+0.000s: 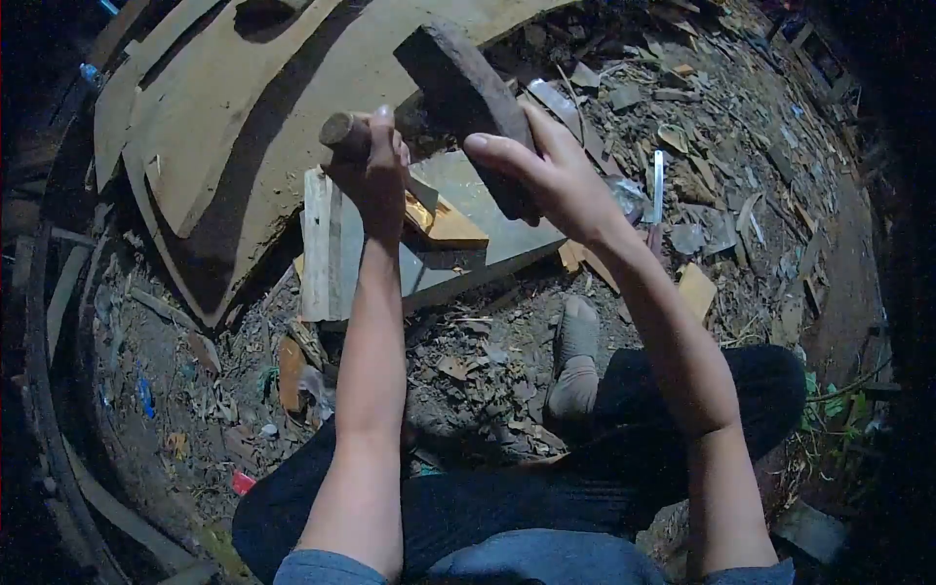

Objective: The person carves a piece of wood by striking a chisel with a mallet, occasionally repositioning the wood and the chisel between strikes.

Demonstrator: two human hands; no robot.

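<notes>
Left hand: The left hand (375,166) was clenched around the butt of a round wooden handle (343,132), held up above the pale plank (327,244).
Right hand: The right hand (546,171) was wrapped over the dark block (458,83), fingers closed on its side, probably to steady its weight. Whether block and handle joined was hidden behind the hands.
Beneath: A grey slab (487,210) lay on the ground against the plank, with an orange wood wedge (450,226) on it, directly under the raised piece.
Surroundings: Large plywood sheets (244,107) covered the ground's far left, and chips and scraps littered the rest.
In the way: The person's socked foot (575,356) rested close to the slab's near edge.
</notes>
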